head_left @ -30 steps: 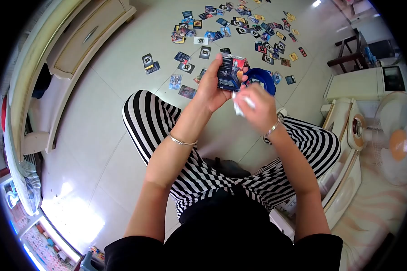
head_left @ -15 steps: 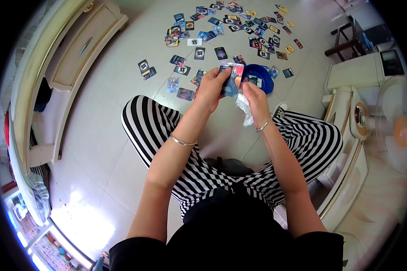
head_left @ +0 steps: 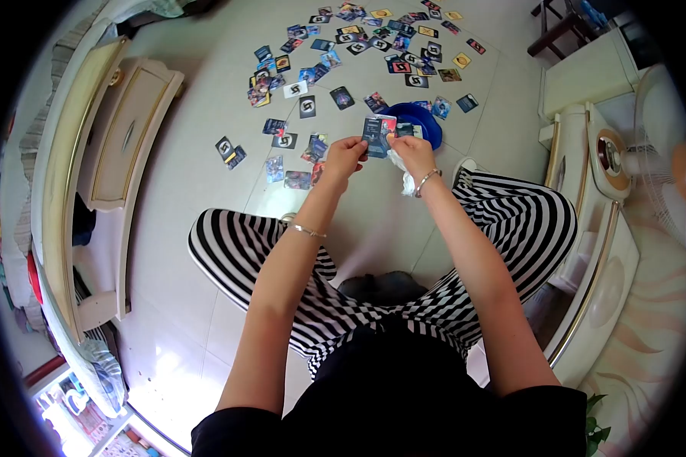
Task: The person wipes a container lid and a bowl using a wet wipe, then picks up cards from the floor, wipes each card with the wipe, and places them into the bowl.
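Note:
A trading card (head_left: 376, 135), dark with a red part at its right, is held up in front of me between both hands. The fingers of my left hand (head_left: 344, 161) pinch its left edge. My right hand (head_left: 415, 155) grips its right side, and a crumpled white tissue (head_left: 408, 183) hangs from the same hand. Just behind the right hand sits a blue basin (head_left: 436, 132) with cards in it, partly hidden by the held card and fingers.
Many cards lie scattered over the tiled floor, among them a white card (head_left: 296, 89) and a black one (head_left: 342, 98). A cream cabinet (head_left: 122, 137) stands left. On the right are white furniture (head_left: 587, 152), a fan (head_left: 663, 145) and a dark wooden stool (head_left: 560, 30).
My left hand has shifted from over the card's face to its left edge, so more of the card shows. The right hand has moved slightly left and up with the tissue. The view has shifted.

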Motion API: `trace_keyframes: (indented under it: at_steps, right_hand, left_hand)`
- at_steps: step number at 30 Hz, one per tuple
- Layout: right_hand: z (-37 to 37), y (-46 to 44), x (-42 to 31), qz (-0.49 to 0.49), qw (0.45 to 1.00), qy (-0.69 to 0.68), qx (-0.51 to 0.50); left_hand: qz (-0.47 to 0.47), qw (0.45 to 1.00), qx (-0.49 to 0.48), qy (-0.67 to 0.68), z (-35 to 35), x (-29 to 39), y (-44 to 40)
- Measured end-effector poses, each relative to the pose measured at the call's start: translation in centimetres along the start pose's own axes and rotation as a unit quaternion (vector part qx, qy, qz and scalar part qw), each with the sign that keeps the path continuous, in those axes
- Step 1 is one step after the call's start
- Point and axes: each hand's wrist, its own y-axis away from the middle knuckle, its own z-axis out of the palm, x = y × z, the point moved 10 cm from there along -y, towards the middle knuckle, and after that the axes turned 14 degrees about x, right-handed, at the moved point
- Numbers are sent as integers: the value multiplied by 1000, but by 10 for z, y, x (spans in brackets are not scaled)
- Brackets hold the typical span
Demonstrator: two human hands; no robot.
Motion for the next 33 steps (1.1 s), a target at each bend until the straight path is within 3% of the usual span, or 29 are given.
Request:
trace_keyframes:
  at_steps: [5, 7, 10, 16, 19, 21, 23, 25, 28, 29, 31, 33]
  right_hand:
    - [-34, -77, 61, -15, 988, 142, 57]
    - [-46, -105, 89, -7, 981, 187, 57]
    - [-63, -129, 136, 126, 977, 154, 72]
    - [-81, -165, 190, 210, 932, 276, 101]
    - [-76, -175, 198, 211, 919, 325, 68]
    - [-78, -179, 207, 216, 914, 335, 78]
    - [-71, -181, 228, 243, 890, 385, 16]
    - [-69, -174, 221, 231, 894, 383, 9]
    - [-62, -171, 213, 202, 907, 370, 1]
    - [-58, -170, 208, 189, 914, 358, -2]
    - [-52, -162, 192, 166, 929, 331, 8]
    - [-43, -157, 173, 138, 942, 304, 18]
  left_hand:
    - [-28, 998, -33, -48, 63, -30, -62]
    - [-7, 995, 12, -103, 80, -35, -83]
    - [0, 989, 2, -151, 110, -61, -117]
    - [35, 970, -4, -241, 146, -107, -179]
    - [84, 951, -23, -298, 156, -119, -197]
    - [169, 916, -17, -363, 162, -112, -204]
    - [171, 906, -29, -387, 163, -114, -204]
    - [267, 845, -16, -463, 168, -99, -192]
    - [351, 823, 9, -447, 168, -80, -173]
    - [354, 821, 13, -448, 166, -78, -168]
    - [260, 895, 8, -362, 153, -83, -167]
    - [263, 908, 18, -326, 139, -68, -157]
